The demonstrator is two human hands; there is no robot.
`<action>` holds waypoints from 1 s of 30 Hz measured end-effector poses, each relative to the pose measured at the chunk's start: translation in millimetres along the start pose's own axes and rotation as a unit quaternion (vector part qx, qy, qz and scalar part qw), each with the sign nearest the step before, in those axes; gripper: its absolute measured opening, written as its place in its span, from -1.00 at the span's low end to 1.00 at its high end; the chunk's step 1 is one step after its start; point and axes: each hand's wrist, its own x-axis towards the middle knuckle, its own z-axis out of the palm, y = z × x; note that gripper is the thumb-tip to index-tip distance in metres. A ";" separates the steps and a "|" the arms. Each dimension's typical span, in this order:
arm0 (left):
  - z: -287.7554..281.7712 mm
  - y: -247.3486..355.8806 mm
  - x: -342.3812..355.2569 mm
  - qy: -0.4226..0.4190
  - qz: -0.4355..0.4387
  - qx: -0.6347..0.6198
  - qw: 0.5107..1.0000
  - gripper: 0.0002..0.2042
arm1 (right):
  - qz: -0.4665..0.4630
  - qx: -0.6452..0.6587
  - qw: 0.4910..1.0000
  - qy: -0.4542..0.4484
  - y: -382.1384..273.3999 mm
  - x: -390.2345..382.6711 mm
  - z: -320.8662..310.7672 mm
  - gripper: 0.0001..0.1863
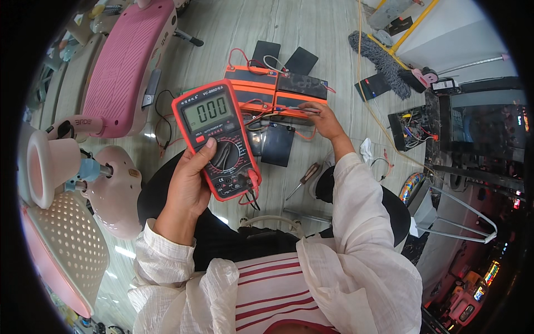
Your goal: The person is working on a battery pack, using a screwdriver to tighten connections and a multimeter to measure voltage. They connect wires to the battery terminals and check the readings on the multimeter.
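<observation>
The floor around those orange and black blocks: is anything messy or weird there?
A little. On the floor, a crumpled white scrap right of the blocks looks dropped, and a screwdriver lies loose where it could be stepped on. Further right, a black box shows tangled coloured wires. I see no spill.

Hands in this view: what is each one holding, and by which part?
The left hand grips the multimeter by its left side, thumb on the front. The right hand pinches what look like test probes; exactly where is unclear.
</observation>
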 end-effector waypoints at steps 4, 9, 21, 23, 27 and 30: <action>0.0 0.5 -0.3 -0.008 0.006 0.004 1.000 -0.69 | 0.033 0.011 0.999 -0.001 -6.4 -1.0 1.4 -0.76; -5.6 0.3 0.8 -0.018 -0.012 0.002 1.000 -0.65 | 0.047 0.026 0.999 0.002 -8.1 -1.4 3.1 -0.78; -2.6 0.1 0.9 -0.026 -0.013 -0.008 1.000 -0.73 | 0.009 -0.004 1.000 0.016 4.4 1.3 4.0 -0.80; -2.8 -0.3 1.1 -0.020 -0.013 -0.010 1.000 -0.74 | 0.008 -0.037 0.999 0.022 3.4 0.1 5.0 -0.81; -8.3 -4.0 3.7 -0.018 -0.008 0.003 1.000 -0.68 | 0.015 -0.020 0.999 0.025 1.6 -2.5 6.7 -0.80; -10.8 -5.0 4.6 -0.027 -0.012 0.001 1.000 -0.68 | 0.022 -0.001 1.000 0.019 3.3 -1.8 5.7 -0.80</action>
